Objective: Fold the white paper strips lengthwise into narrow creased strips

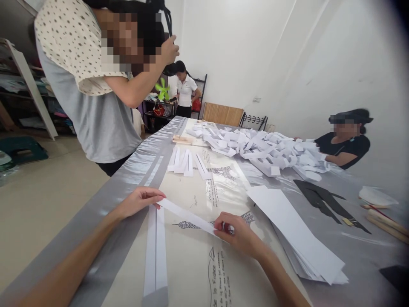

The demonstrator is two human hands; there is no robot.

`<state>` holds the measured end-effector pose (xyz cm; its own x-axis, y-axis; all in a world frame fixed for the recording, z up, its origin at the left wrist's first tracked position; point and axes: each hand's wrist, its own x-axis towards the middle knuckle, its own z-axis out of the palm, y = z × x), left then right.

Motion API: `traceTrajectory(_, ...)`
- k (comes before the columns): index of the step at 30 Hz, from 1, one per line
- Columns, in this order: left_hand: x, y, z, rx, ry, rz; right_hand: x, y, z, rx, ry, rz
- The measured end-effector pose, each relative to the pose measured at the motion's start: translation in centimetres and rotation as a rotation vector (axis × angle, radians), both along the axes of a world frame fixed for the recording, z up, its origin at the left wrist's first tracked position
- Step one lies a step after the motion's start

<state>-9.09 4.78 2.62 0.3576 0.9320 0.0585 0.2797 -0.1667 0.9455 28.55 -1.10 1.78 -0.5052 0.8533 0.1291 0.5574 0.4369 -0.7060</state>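
A narrow white paper strip [188, 215] stretches between my two hands, slanting down to the right above the table. My left hand [142, 201] pinches its far left end. Thumb and fingers of my right hand [238, 232] close on the other end. Just below my left hand lies a long white paper piece [155, 256] with a dark line along its middle. To the right of my right hand rests a stack of long white paper sheets [297, 234]. Farther up the table are several white folded strips [188, 164] with dark lines.
A large heap of white paper pieces [265, 149] covers the far right of the table [131, 247], whose cover bears Eiffel Tower prints. Black flat pieces [319, 200] and wooden sticks [388, 221] lie at right. A person [86, 85] stands close at left; another person [348, 145] is behind the heap, another [185, 91] farther back.
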Motion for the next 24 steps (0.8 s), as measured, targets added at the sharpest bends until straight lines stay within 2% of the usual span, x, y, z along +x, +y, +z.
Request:
traceTrajectory(6,0.1,-0.5,0.6,0.069,0.036,-0.058,0.0,-0.1,0.4,0.016,0.121,-0.012)
traceTrajectory(10,0.3,-0.4,0.6,0.147,0.007,0.058,-0.1,0.0,0.3,-0.083,0.184,-0.037)
traceTrajectory(14,0.8,-0.2,0.0,0.14,-0.055,0.146,-0.6,-0.3,0.1,-0.187,0.238,-0.002)
traceTrajectory(20,2.2,-0.5,0.0,0.094,-0.201,0.233,-1.4,-1.0,0.7,-0.095,0.249,0.095)
traceTrajectory(24,2.6,-0.4,0.0,0.109,-0.212,0.307,-2.2,-1.5,1.2,-0.173,0.266,0.142)
